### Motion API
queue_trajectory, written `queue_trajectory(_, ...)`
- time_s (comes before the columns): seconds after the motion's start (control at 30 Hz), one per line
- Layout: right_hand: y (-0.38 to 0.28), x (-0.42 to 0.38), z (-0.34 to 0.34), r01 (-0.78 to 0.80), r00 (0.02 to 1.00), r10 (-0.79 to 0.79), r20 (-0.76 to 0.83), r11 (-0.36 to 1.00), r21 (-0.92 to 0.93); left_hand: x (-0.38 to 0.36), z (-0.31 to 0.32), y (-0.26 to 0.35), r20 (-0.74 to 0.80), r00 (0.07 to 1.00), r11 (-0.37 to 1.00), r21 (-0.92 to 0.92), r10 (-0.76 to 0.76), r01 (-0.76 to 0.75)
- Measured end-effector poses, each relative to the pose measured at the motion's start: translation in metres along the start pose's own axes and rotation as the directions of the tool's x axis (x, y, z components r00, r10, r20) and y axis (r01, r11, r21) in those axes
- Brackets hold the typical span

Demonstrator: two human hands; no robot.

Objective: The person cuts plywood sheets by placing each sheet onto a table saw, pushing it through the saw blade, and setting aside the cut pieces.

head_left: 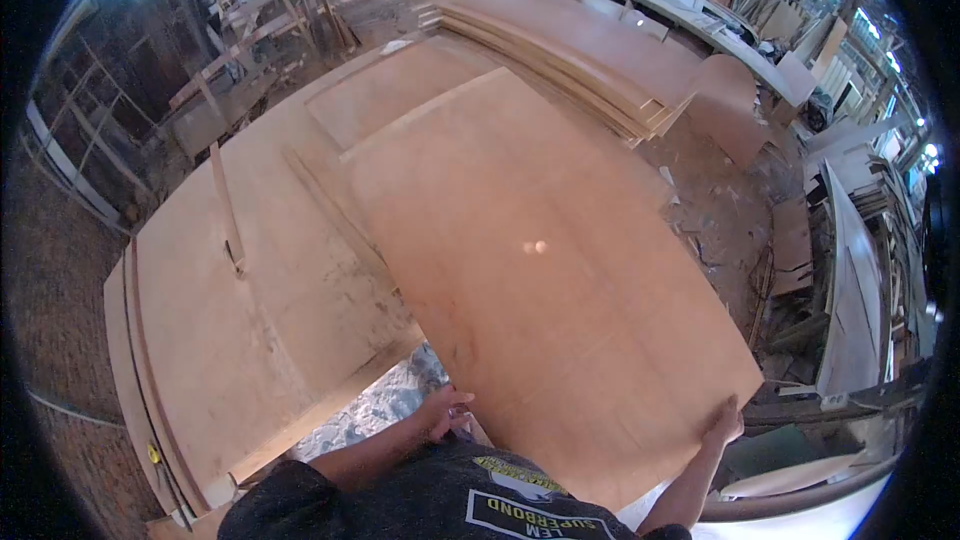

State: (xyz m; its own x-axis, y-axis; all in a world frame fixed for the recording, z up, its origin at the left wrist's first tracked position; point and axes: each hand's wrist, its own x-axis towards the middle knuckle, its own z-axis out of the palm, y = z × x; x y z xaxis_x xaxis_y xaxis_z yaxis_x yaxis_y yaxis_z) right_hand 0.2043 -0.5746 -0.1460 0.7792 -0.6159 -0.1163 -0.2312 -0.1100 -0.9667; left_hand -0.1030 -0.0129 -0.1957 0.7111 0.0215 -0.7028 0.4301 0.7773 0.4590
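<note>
A large reddish-brown wood panel slants across the middle, its far part lying over a wide pale board on the left. My right hand is closed on the panel's near right corner. At the panel's near left edge is my left hand, its fingers curled; whether they grip the edge is not clear. Long thin wood strips lie on the pale board beside the panel. Another strip rests farther left, and a yellow tape measure sits at the board's left edge.
Beyond the panel lies a stack of long boards. Sheets and offcuts lean at the right. A long workbench stands at the back right. Whitish debris shows beneath the pale board's near edge.
</note>
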Motion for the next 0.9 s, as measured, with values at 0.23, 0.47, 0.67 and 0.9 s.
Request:
queue_trajectory(0.23,0.047,0.027,0.080,-0.152,0.970,0.124,0.210,0.981,0.123,-0.013,0.012,0.076,-0.026,1.000,0.991,0.131,-0.001,0.004)
queue_trajectory(0.47,0.014,0.094,0.197,-0.206,0.954,0.208,0.218,0.978,-0.031,0.037,0.039,0.147,-0.180,0.981,0.981,0.187,0.078,-0.043)
queue_trajectory(0.67,-0.041,0.126,0.347,-0.136,0.895,0.192,0.402,0.977,-0.164,0.081,0.031,0.252,0.011,0.920,0.483,0.849,0.391,-0.215)
queue_trajectory(0.9,-0.115,0.110,0.449,0.610,0.663,-0.267,0.700,0.735,-0.296,0.074,-0.003,0.309,-0.586,0.416,0.606,0.789,0.696,0.097)
